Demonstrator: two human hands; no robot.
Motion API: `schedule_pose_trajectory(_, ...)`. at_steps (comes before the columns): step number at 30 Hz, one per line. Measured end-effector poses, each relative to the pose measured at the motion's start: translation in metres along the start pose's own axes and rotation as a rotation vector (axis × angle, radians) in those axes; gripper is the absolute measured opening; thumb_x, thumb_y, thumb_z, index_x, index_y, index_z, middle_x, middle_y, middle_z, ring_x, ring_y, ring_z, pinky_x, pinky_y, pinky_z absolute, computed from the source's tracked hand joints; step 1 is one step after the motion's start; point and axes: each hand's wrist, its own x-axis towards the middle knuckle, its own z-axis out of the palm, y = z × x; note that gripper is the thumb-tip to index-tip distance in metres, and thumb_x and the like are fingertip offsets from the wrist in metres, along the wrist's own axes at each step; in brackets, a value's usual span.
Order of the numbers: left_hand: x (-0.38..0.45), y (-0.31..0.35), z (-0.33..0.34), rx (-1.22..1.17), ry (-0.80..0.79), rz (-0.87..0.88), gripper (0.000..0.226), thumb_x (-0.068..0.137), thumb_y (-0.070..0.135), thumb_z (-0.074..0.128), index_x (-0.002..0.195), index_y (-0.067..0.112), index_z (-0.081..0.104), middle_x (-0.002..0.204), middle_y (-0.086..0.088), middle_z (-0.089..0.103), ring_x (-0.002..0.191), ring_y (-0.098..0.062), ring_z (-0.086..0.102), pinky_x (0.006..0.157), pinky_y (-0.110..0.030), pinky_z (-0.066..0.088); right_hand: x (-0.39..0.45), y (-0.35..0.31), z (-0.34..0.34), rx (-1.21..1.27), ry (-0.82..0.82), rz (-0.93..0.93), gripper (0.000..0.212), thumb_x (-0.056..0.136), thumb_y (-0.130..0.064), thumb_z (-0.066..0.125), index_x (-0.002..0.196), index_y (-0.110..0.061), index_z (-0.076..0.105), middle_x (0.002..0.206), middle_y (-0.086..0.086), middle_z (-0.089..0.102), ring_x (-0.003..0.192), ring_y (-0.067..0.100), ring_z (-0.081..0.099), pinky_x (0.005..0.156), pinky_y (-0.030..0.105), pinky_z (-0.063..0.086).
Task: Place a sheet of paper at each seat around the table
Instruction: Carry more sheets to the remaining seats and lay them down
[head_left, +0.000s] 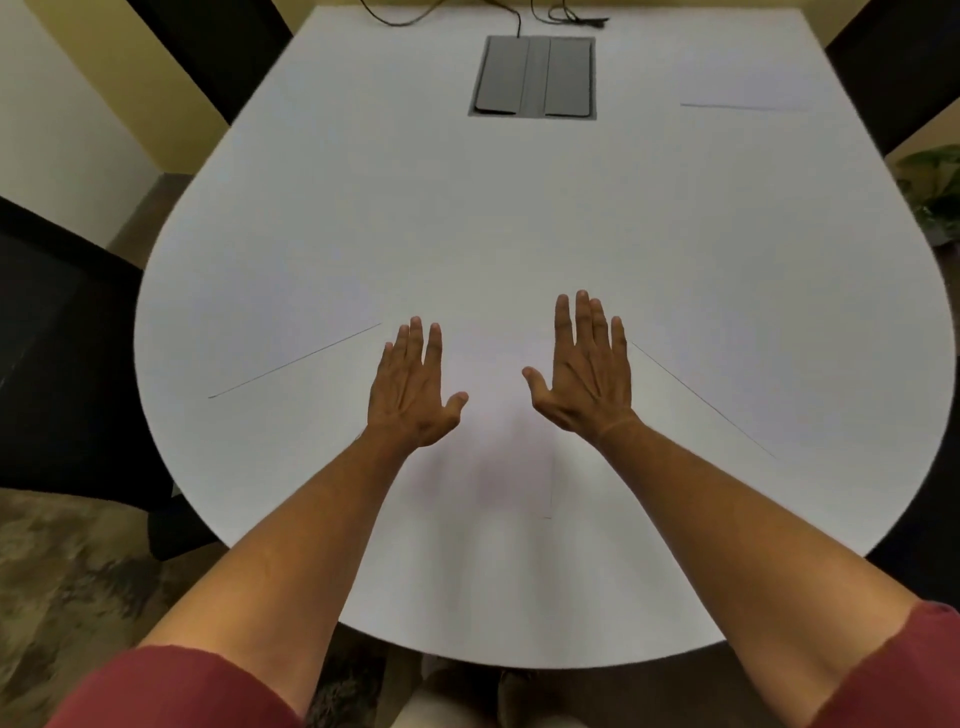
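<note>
White sheets of paper lie on the white table, hard to tell from its surface. One sheet lies in front of me between my hands. Another sheet shows by its edge line at the left. A third sheet lies at the right, and a far sheet rests at the back right. My left hand and my right hand are spread flat, palms down, over the middle sheet. Neither hand holds anything.
A grey cable hatch is set into the table's far middle, with dark cables running from it. Dark chairs stand at the left, back left and back right. A plant sits at the right edge.
</note>
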Motion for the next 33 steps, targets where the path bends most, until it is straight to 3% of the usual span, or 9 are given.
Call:
schedule_pose_trajectory(5,0.017,-0.005,0.023,-0.032,-0.085,0.006,0.094,0.090,0.055,0.046,0.154,0.010,-0.006,0.163,-0.016,-0.010,0.151,-0.029,-0.006,0.122,-0.041,0.002,0.002,0.000,0.026,0.020,-0.089,0.056,0.091,0.088,-0.053,0.044,0.155,-0.008,0.000,0.162,0.020,0.007,0.150,0.033,0.004,0.121,0.049,0.005)
schedule_pose_trajectory(8,0.028,-0.009,0.033,-0.052,-0.130,-0.005,0.093,0.089,0.055,0.049,0.155,0.011,0.001,0.163,-0.016,-0.003,0.150,-0.031,0.006,0.118,-0.044,0.016,0.002,-0.003,0.039,0.056,-0.140,0.101,0.088,0.089,-0.048,0.047,0.154,-0.007,0.004,0.160,0.021,0.015,0.148,0.035,0.012,0.121,0.047,0.010)
schedule_pose_trajectory(14,0.044,-0.019,0.055,-0.187,-0.211,-0.139,0.090,0.088,0.055,0.052,0.155,0.012,0.009,0.161,-0.018,0.010,0.146,-0.036,0.014,0.115,-0.047,0.022,0.003,-0.016,0.061,0.235,-0.259,0.330,0.080,0.089,-0.036,0.055,0.152,-0.005,0.016,0.145,0.018,0.036,0.128,0.033,0.038,0.101,0.041,0.039)
schedule_pose_trajectory(19,0.052,-0.019,0.064,-0.354,-0.159,-0.259,0.080,0.085,0.047,0.061,0.146,0.009,0.026,0.143,-0.020,0.028,0.132,-0.038,0.027,0.100,-0.050,0.039,0.005,-0.027,0.068,0.465,-0.314,0.584,0.077,0.091,-0.027,0.057,0.151,-0.002,0.014,0.142,0.020,0.033,0.131,0.035,0.032,0.105,0.039,0.035)
schedule_pose_trajectory(33,0.066,-0.019,0.065,-0.521,-0.112,-0.390,0.060,0.087,0.035,0.065,0.131,0.001,0.044,0.133,-0.021,0.034,0.122,-0.042,0.043,0.097,-0.047,0.042,0.011,-0.023,0.071,0.694,-0.219,0.778,0.064,0.091,-0.017,0.059,0.146,-0.009,0.028,0.137,0.016,0.037,0.123,0.033,0.046,0.098,0.035,0.041)
